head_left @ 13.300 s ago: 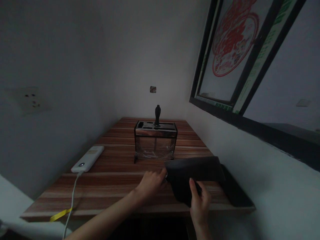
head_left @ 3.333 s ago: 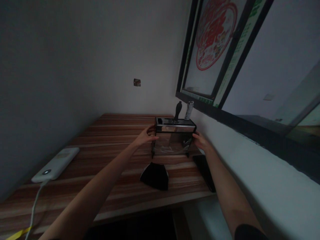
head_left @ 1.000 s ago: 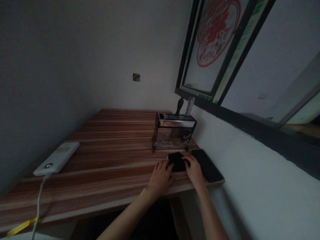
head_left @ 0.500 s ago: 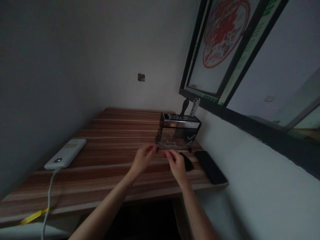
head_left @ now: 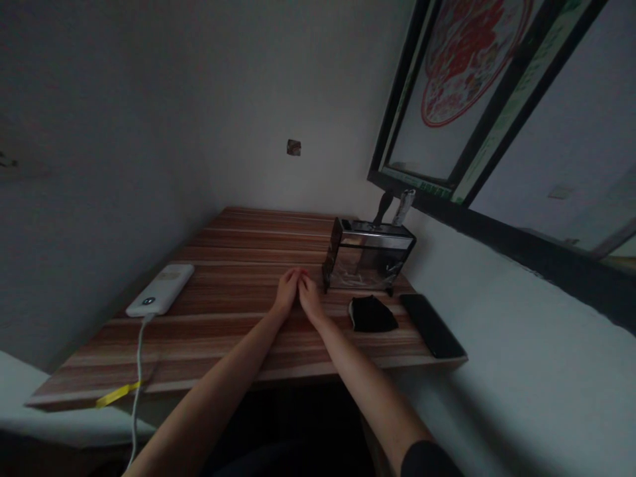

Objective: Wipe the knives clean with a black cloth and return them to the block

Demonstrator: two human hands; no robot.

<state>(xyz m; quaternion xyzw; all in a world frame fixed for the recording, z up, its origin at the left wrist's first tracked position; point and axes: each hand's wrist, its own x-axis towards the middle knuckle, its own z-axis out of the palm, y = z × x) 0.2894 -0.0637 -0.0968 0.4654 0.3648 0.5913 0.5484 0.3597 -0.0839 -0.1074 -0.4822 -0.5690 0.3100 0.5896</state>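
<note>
My left hand [head_left: 287,293] and my right hand [head_left: 309,296] meet above the wood-grain table [head_left: 248,248]. Their fingertips touch each other, with the fingers drawn together, and I see nothing between them. Just beyond, to the right, stands a knife block [head_left: 370,255] with a shiny top band and a see-through front. A black handle [head_left: 383,207] and a pale, wrapped-looking handle [head_left: 403,207] stick up from it. Right of my right hand lies a flat piece of black cloth [head_left: 371,315].
A black phone [head_left: 432,324] lies by the right wall. At the left sits a white power bank [head_left: 161,289] whose cable [head_left: 138,364], carrying a yellow tag [head_left: 116,395], hangs over the front edge. A dark-framed window [head_left: 422,182] is above on the right.
My hands have come together, from apart in front of the knife block to touching left of it. The black cloth is now uncovered. The view has shifted slightly.
</note>
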